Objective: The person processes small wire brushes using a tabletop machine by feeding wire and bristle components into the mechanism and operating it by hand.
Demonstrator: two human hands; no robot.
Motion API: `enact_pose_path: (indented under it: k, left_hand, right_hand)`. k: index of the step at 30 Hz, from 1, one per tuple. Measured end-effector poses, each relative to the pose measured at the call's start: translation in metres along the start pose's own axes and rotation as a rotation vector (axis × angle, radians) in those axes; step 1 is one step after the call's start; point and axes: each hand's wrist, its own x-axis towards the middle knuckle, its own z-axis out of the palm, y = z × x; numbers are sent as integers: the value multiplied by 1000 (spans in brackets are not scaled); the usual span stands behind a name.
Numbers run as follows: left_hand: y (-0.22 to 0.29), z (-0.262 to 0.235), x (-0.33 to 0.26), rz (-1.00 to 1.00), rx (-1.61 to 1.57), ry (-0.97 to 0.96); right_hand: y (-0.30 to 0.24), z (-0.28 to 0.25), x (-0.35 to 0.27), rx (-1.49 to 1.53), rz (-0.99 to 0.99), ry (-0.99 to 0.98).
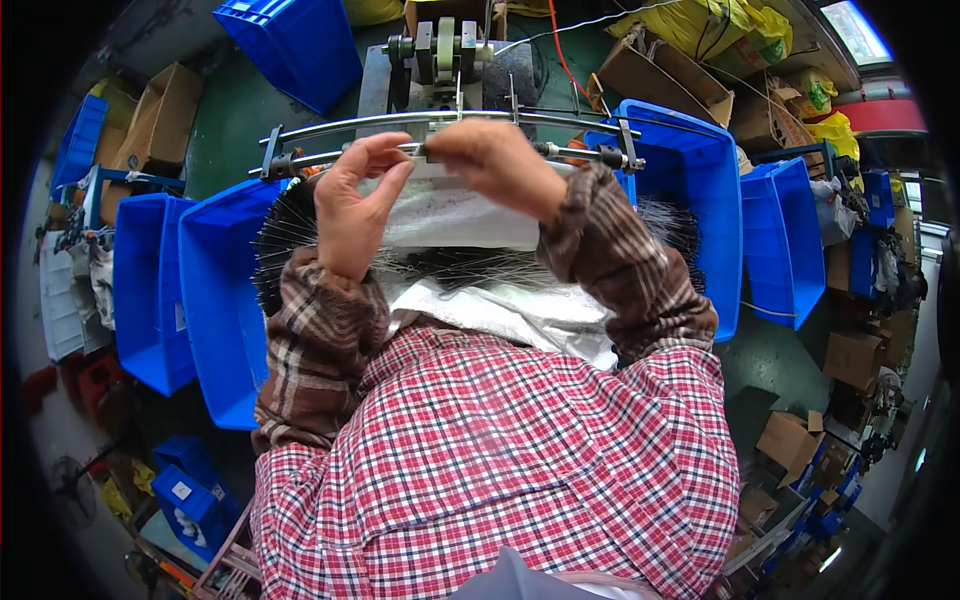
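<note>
My left hand (355, 205) is raised in front of the machine, thumb and fingertips brought close together in a pinch. Whatever lies in that pinch is too small to make out. Close beside it, my right hand (500, 165) has its fingers curled together at the metal bar (320, 158); motion blurs them, and what they hold is hidden. Below both hands a white plastic sheet (460, 220) is spread. Many thin wire-like rods (490, 268) lie across it, and a dense bundle of dark-tipped rods (285, 235) fans out at the left.
Behind the bars stands a small machine with a pale wheel (445, 50). Large blue bins flank me at the left (225, 320) and right (715, 230). Another blue bin (300, 50) is at the far left, and cardboard boxes (670, 80) with yellow bags (690, 30) lie at the far right.
</note>
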Motion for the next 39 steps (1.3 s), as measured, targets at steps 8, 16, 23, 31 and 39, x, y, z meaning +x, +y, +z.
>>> enact_pose_path:
  k: [8, 16, 23, 31, 39]
  left_hand:
    - [-36, -70, -38, 59, 1027, -31]
    - [-53, -74, -52, -25, 1275, -102]
    - [-51, -78, -53, -79, 1347, -176]
    - [-34, -111, -59, -107, 1425, -87]
    - [-35, -110, -54, -11, 1319, -104]
  right_hand:
    - [121, 4, 35, -820, 203, 90]
    - [126, 9, 43, -851, 195, 77]
    - [143, 9, 42, -786, 115, 49]
    - [109, -6, 0, -935, 359, 163]
    - [91, 30, 34, -922, 345, 146]
